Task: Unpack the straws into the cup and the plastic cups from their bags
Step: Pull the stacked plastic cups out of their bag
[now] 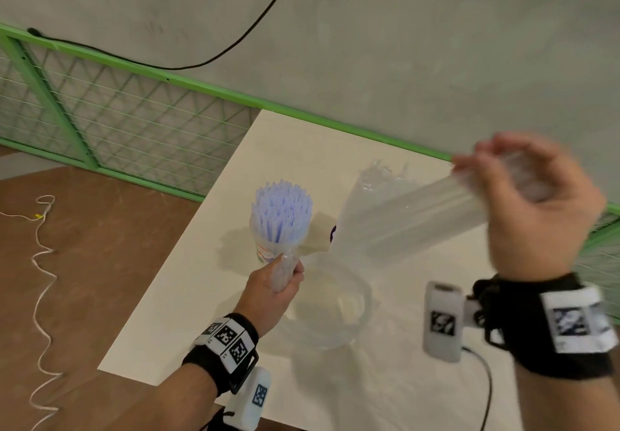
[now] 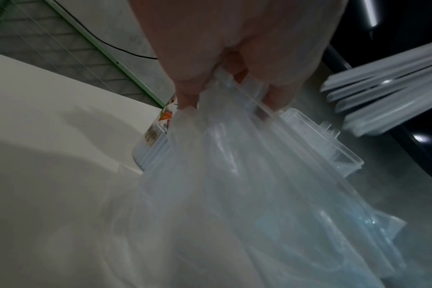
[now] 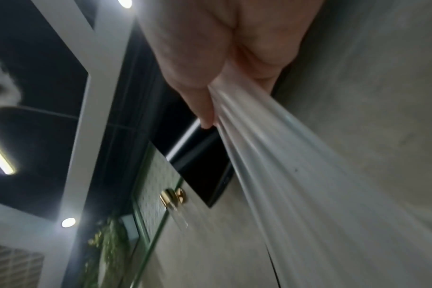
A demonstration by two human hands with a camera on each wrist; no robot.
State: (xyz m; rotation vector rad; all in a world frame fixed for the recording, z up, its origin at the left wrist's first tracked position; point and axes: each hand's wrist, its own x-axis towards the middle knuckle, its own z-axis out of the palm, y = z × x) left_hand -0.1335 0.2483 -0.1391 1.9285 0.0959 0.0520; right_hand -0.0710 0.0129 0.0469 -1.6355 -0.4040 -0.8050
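A clear cup [image 1: 268,252] packed with pale blue straws [image 1: 280,215] stands upright in the middle of the white table [image 1: 188,330]; its printed label shows in the left wrist view [image 2: 158,128]. Just in front of it my left hand [image 1: 278,283] grips the twisted neck of a clear plastic bag [image 1: 332,309]. The bag hangs down to the table, and a round clear rim shows blurred through it [image 2: 247,194]. My right hand [image 1: 530,202], raised at the right, grips one gathered end of a second clear bag [image 1: 402,219]. This bag fans out in pleats towards the cup [image 3: 296,185].
A green mesh fence [image 1: 134,121] runs along the table's far edge and left side below a grey wall. A black cable [image 1: 235,44] hangs on the wall. Another black cable [image 1: 486,390] crosses the table's near right. A white cord [image 1: 40,262] lies on the brown floor.
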